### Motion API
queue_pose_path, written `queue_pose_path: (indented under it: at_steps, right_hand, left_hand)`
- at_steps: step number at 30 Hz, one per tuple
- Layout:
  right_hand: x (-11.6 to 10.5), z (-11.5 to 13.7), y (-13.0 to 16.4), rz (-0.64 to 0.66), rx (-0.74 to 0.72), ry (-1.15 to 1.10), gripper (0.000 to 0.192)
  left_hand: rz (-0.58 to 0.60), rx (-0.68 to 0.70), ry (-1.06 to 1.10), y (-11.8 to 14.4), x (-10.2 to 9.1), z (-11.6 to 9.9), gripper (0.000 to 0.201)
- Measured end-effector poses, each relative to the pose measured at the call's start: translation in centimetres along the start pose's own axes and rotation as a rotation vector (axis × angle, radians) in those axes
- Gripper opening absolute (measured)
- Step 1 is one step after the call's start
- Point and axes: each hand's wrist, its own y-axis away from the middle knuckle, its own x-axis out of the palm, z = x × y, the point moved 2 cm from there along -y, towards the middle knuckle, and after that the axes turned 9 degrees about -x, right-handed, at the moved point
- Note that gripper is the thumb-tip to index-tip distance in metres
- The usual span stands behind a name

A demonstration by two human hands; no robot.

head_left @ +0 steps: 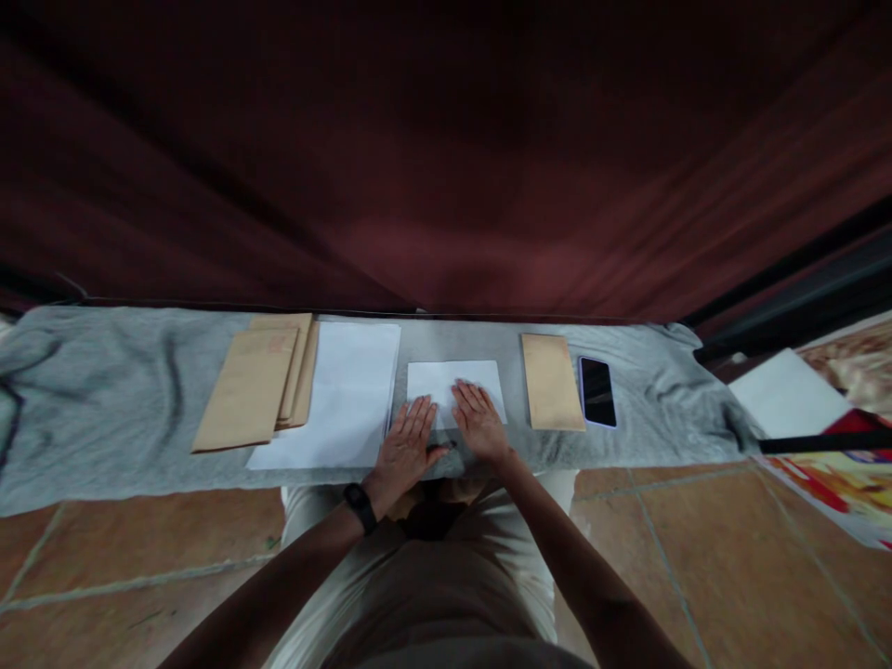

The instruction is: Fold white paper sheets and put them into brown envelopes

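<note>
A small folded white sheet [446, 379] lies on the grey cloth [125, 400] in front of me. My left hand [406, 448] lies flat with fingers spread on the sheet's near left corner. My right hand [479, 421] presses flat on its near right part. Neither hand grips anything. To the left is a stack of white paper [341, 395], and further left a pile of brown envelopes [255, 383]. A single brown envelope [552, 381] lies to the right of the sheet.
A black phone [597, 391] rests beside the single envelope. A dark red curtain [446, 167] hangs behind the cloth. Tiled floor [697, 557] lies below. White paper [787, 395] and coloured printed material [843, 474] sit at the far right.
</note>
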Motion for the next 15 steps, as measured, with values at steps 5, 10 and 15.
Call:
queue_pose_path:
  at_steps: [5,10,15]
  right_hand:
    - [0.7,-0.2,-0.2,0.039,0.004,0.04,0.048]
    - [0.9,-0.2,-0.1,0.052,0.003,0.088,0.052]
    - [1.0,-0.4,0.0,0.024,0.02,0.135,0.056]
  left_hand:
    - [-0.072,0.013,0.051,-1.5,0.0,-0.7,0.063]
    - [-0.057,0.021,0.118,-4.7,1.8,-2.0,0.062]
    - [-0.05,-0.041,0.12,-6.6,3.4,-1.9,0.068]
